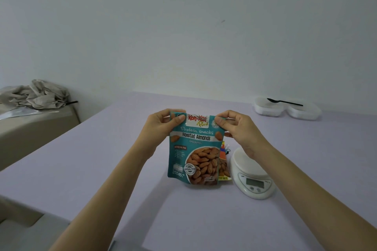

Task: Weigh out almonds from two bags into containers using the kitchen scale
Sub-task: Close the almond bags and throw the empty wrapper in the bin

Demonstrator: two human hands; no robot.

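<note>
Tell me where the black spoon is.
In the head view, the black spoon lies across the two white containers at the far right of the table, beyond the kitchen scale.

Teal almond bag [193,149] upright; second bag [224,167] behind; white scale [252,171] beside.

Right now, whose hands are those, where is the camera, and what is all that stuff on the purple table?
There is no machine here, just a person. The camera sits on their head and looks down, so you see both arms reaching forward. The left hand and the right hand each pinch a top corner of a teal bag of roasted almonds, held upright. A second bag peeks out behind it. Beside them on the purple table stands a white kitchen scale. Farther back on the right are two white containers with a black spoon lying across them. A crumpled cloth lies off to the left.
</note>
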